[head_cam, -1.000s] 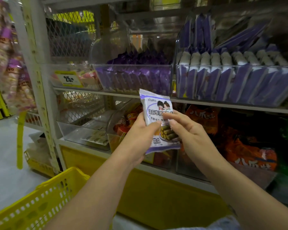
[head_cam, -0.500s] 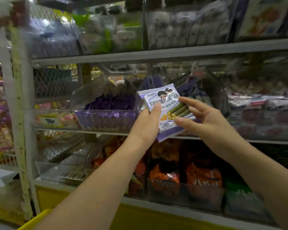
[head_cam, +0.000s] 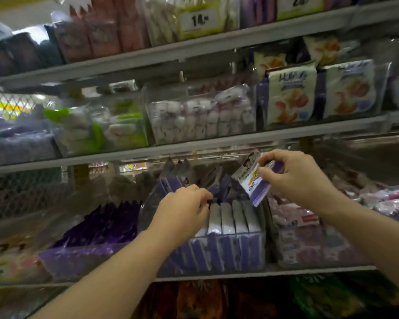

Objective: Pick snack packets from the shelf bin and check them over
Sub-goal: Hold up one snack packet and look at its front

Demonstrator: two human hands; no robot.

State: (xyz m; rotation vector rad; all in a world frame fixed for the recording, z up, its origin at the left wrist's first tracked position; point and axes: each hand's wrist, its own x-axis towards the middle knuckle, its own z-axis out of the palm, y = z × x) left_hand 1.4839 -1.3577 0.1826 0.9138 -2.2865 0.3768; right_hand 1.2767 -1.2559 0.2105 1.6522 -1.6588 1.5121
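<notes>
Pinching a white-and-purple flat snack packet (head_cam: 251, 183), the right hand (head_cam: 298, 178) hovers over a clear plastic bin (head_cam: 148, 209) where fingers of the left hand (head_cam: 184, 211) curl, grip unclear

The clear plastic bin (head_cam: 151, 214) is open on top. The left hand (head_cam: 184, 210) passes through the gap under the grey metal shelf board (head_cam: 148, 149). The right hand (head_cam: 295, 178) and its small white-and-purple packet (head_cam: 251, 184) fill that gap's right part. White-and-purple snack packets (head_cam: 228, 222) pack the bin's front. Bins of purple packets (head_cam: 97, 226) and pinkish packets (head_cam: 309, 245) flank it.
</notes>
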